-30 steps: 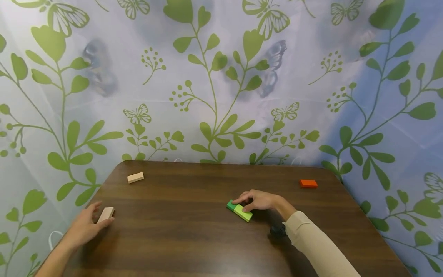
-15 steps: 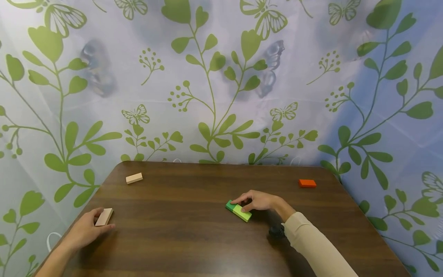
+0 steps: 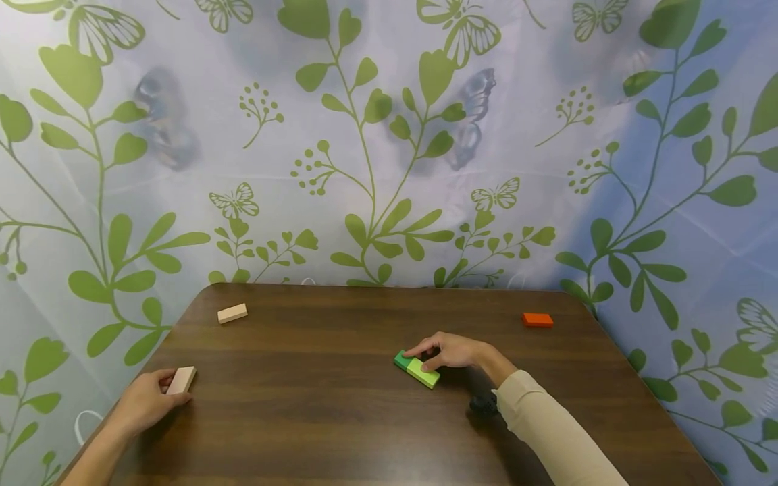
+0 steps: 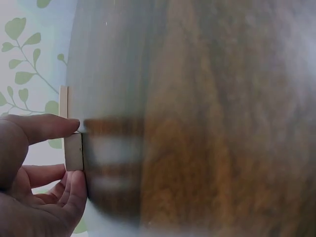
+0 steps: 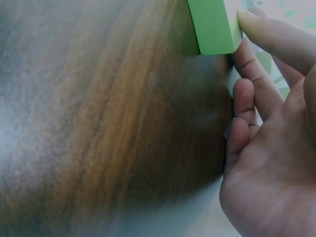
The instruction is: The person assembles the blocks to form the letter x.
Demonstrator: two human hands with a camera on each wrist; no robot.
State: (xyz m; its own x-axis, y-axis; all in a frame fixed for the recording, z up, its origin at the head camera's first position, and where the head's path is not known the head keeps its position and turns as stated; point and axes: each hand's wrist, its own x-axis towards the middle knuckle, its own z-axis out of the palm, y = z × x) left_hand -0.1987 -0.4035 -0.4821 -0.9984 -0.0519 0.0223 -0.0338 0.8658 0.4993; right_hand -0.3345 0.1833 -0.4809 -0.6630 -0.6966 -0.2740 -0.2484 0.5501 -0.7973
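Note:
At the table's left side, my left hand (image 3: 146,400) pinches a pale wooden block (image 3: 181,381) between thumb and fingers. The left wrist view shows the end of this block (image 4: 74,152) between the fingertips, against the tabletop. Right of centre, a dark green block (image 3: 402,360) and a light green block (image 3: 423,373) lie end to end. My right hand (image 3: 452,350) rests on them from above, index finger on the dark green one and thumb on the light green one. In the right wrist view, the thumb presses the light green block (image 5: 215,29), while the outer fingers bend near the table.
Another pale wooden block (image 3: 232,313) lies at the back left of the brown table (image 3: 316,432). An orange block (image 3: 537,320) lies at the back right. A dark object (image 3: 483,403) shows beside the right wrist. A leaf-patterned curtain (image 3: 389,148) hangs behind the table.
My left hand's fingers have closed in on the pale wooden block and now pinch it. My right hand stays on the green blocks. The whole head view has shifted slightly.

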